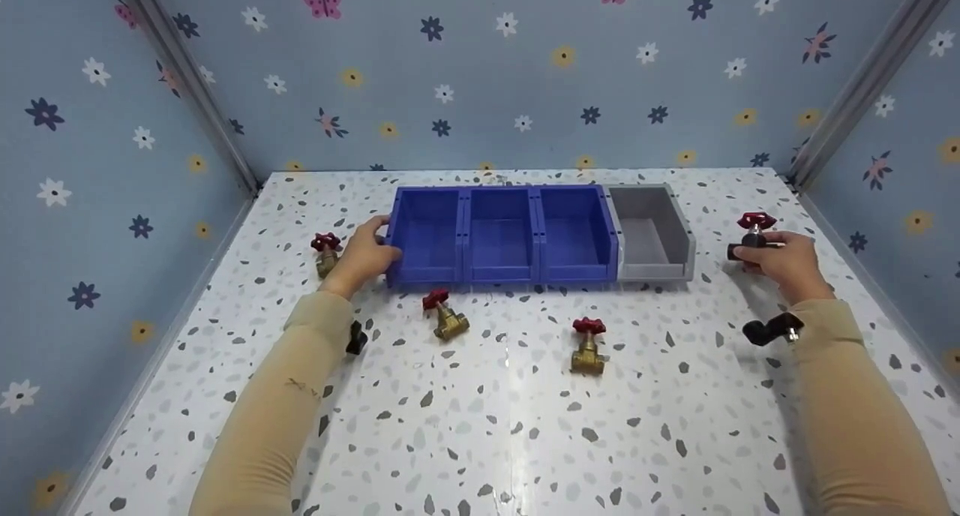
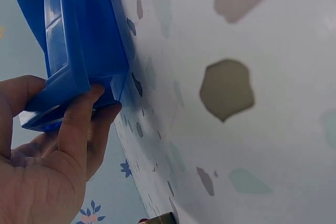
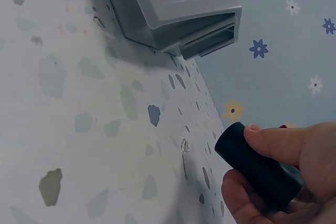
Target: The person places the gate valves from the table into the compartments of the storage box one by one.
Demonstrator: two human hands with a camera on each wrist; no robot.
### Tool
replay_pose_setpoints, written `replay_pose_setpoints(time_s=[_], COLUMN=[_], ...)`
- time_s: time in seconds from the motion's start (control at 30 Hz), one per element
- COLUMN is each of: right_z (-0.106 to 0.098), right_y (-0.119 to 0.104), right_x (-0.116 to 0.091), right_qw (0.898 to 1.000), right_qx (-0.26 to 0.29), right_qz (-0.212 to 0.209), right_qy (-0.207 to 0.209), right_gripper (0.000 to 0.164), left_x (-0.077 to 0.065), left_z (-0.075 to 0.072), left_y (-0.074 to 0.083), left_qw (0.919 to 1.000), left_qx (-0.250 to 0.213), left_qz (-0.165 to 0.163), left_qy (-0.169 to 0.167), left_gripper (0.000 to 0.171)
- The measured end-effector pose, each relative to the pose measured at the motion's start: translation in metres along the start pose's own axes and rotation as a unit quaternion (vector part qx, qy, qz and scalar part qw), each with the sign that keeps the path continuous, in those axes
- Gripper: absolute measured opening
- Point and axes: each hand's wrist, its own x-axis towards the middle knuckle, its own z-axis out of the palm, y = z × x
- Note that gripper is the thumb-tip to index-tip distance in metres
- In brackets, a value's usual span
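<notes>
Three blue bins and a grey bin (image 1: 649, 272) stand side by side in a row. My left hand (image 1: 364, 257) grips the outer wall of the leftmost blue bin (image 1: 427, 212), with fingers and thumb around its edge, as the left wrist view shows. Over at the right side, my right hand (image 1: 795, 265) pinches a valve with a black body (image 3: 257, 166) between thumb and fingers. The red handwheel (image 1: 756, 220) of this valve points up in the head view. It is held apart from the grey bin, to its right.
Brass valves with red handwheels lie on the speckled table: one (image 1: 327, 262) beside the left hand, another (image 1: 448, 325) before the bins, a third (image 1: 587, 357) nearer. A black fitting (image 1: 769, 330) lies by the right sleeve; another black piece (image 1: 358, 339) is partly hidden behind the left sleeve. Flowered walls enclose the table.
</notes>
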Motion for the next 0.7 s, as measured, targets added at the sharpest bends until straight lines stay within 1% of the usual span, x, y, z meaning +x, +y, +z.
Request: replay_pose_setpoints(time_s=[0.1,0.3,0.43,0.6,0.7], right_z=[0.0,-0.002,-0.002,0.0,0.001], right_y=[-0.002,-0.005,-0.01,-0.017,-0.02], right_x=[-0.001,-0.004,-0.006,-0.007,-0.008], right_qw=[1.0,1.0,1.0,1.0,1.0], right_qx=[0.012,0.008,0.0,0.008,0.015], right_qz=[-0.011,-0.015,-0.02,-0.024,-0.023], right_qy=[-0.005,-0.009,-0.006,0.003,0.008], right_gripper=[0.084,0.087,0.087,0.084,0.084], left_x=[-0.001,0.0,-0.002,-0.002,-0.001], left_z=[0.0,0.001,0.001,0.0,0.001], left_y=[0.0,-0.001,0.0,0.001,0.0], left_qw=[1.0,0.9999,0.9999,1.0,0.9999], left_qx=[0.001,-0.008,-0.01,-0.006,-0.011], left_qz=[0.006,0.008,0.003,0.0,0.002], left_qy=[0.003,0.002,0.0,0.004,0.003], left_gripper=[0.079,0.08,0.08,0.079,0.079])
